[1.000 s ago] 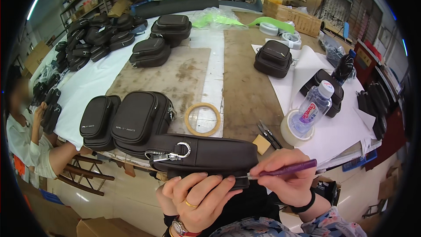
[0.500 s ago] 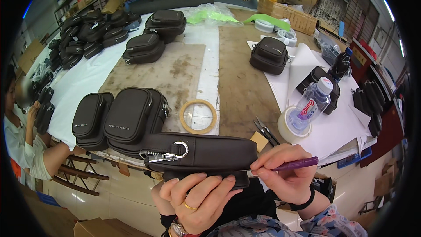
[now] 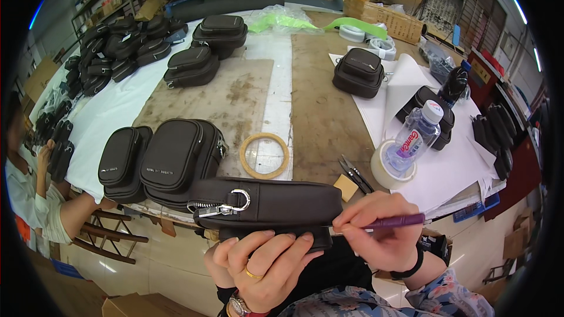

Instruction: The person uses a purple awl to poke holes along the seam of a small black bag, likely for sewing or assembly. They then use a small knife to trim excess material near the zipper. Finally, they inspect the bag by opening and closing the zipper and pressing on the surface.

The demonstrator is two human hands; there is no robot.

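A dark brown bag (image 3: 288,201) with a silver zipper and a metal D-ring lies on its side at the table's front edge. My left hand (image 3: 267,267) has its fingers wrapped over the bag's lower part, gripping it from the near side. Pinched in my right hand (image 3: 382,235) is a slim purple pen-shaped tool (image 3: 396,221). Its thin tip meets the seam at the bag's right end; the exact contact is hidden by my fingertips. Two more dark bags stand just left, a larger one (image 3: 176,158) and a smaller one (image 3: 120,161).
A tape roll (image 3: 242,155) lies behind the bag. To the right are snips (image 3: 355,175), a tan block (image 3: 346,188) and a bottle (image 3: 415,138) standing in a wide tape roll (image 3: 379,167). Bags are heaped (image 3: 120,47) at far left. A person (image 3: 35,199) sits at left.
My right hand and the purple tool have shifted very slightly left along the bag's seam. The left hand keeps its hold; the whole view has moved a little.
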